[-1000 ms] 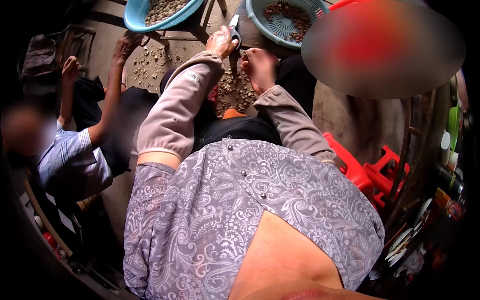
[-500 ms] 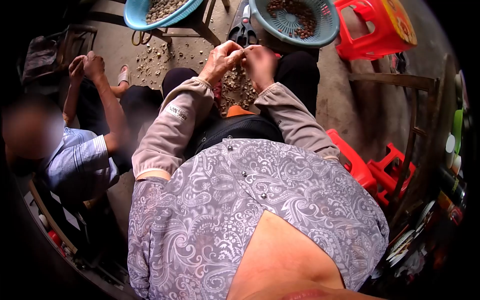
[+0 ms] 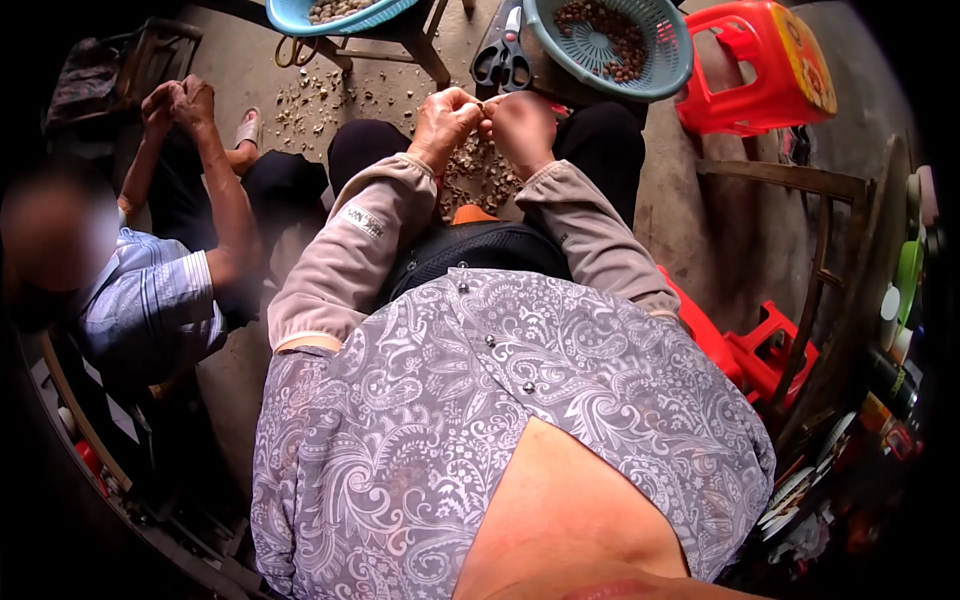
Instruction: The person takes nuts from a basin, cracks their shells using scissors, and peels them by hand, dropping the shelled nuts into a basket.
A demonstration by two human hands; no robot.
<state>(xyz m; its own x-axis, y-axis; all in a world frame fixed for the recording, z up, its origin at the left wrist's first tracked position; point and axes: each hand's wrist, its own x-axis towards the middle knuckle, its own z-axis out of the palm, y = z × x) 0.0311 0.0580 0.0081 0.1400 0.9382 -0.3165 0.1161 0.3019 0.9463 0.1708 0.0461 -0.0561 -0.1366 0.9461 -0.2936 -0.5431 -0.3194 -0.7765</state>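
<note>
My left hand (image 3: 443,128) and my right hand (image 3: 522,132) meet above my lap, fingers bent and fingertips pinched together. Whatever small thing sits between them is too hidden and blurred to name. Just beyond lie scissors (image 3: 503,65) with black handles, blades pointing away from me. Beside them a blue-green plastic colander (image 3: 674,78) holds small reddish-brown kernels (image 3: 628,62). Broken pale shells (image 3: 474,165) are scattered below my hands, between my knees.
A blue basket (image 3: 385,17) of pale nuts (image 3: 336,9) rests on a wooden stool (image 3: 425,55). More shell bits (image 3: 310,105) litter the floor. At left sits another person, their hands (image 3: 180,105) together. Red plastic stools (image 3: 735,80) and a wooden chair frame (image 3: 780,177) stand at right.
My view has tilted slightly, so the basket, colander and scissors appear a little further right. My hands stay together, with only small shifts of the fingers.
</note>
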